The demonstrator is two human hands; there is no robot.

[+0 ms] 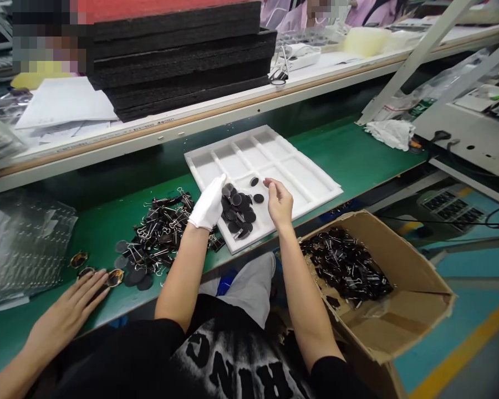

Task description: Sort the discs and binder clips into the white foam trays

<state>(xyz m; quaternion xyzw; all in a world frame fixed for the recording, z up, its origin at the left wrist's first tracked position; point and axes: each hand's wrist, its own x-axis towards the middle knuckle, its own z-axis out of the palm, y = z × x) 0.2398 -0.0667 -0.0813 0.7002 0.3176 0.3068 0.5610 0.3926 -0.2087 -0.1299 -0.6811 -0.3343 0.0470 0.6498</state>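
Observation:
My left hand (pixel 209 205), in a white glove, rests at the left edge of a white foam tray (pixel 328 191), against a heap of black round discs (pixel 238 206). Its fingers are stretched out and pressed alongside the discs; the palm side is hidden. My bare right hand (pixel 280 204) hovers over the tray to the right of the heap, fingers loosely bent and apart from the thumb, nothing visible in them. Just left of its fingertips is a single tilted disc (pixel 254 181); another disc (pixel 258 198) lies flat below it.
Left of the tray is a pile of black binder clips (pixel 162 230) with loose discs (pixel 137 276). Another person's hand (pixel 77 299) touches small round gold-rimmed parts (pixel 115 277). A cardboard box (pixel 411 327) of clips stands at right. Black foam slabs (pixel 183 61) are stacked on the shelf.

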